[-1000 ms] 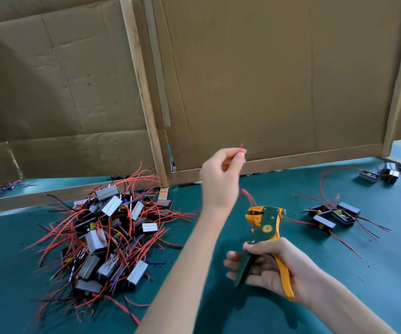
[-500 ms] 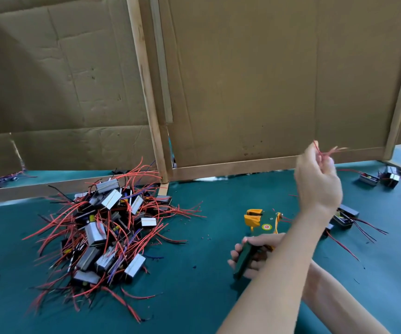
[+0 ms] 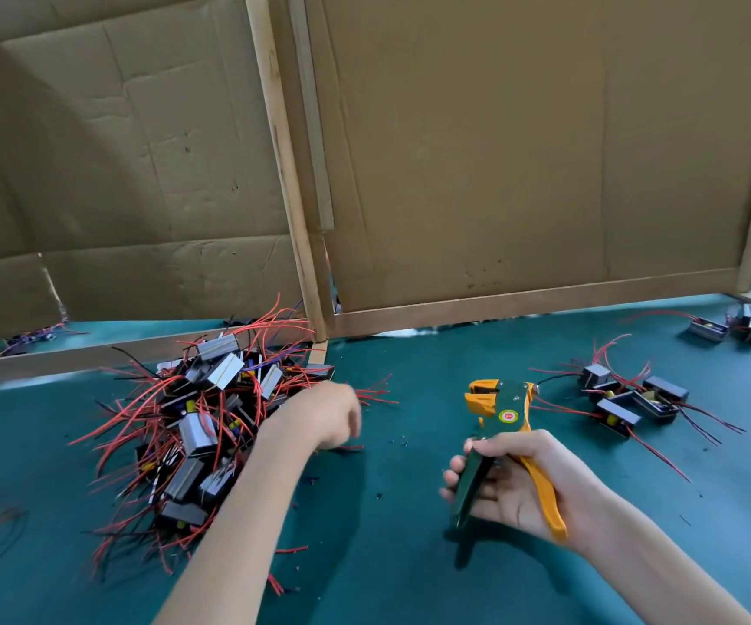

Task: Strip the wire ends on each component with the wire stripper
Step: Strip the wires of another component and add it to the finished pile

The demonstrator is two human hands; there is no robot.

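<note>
The wire stripper (image 3: 502, 417) is in the right hand (image 3: 515, 487), over the table (image 3: 409, 575), a bit right of the middle and closer to the near edge. Its long side runs from the person toward the far edge. The head points away to the far edge and leans a little left. The handles point back at the person. The head is orange. The body is dark green with a round red and yellow sticker. One handle is green and one is orange, and they stand apart. The fingers (image 3: 457, 469) of the right hand curl round the green handle.

The left hand (image 3: 319, 415) is at the right side of the pile of components (image 3: 197, 426), on the left part of the table. It is blurry, so I cannot tell how its fingers are. The pile is small grey and black boxes with long red wires. A small group of components (image 3: 635, 401) lies toward the right edge, apart from the stripper.
</note>
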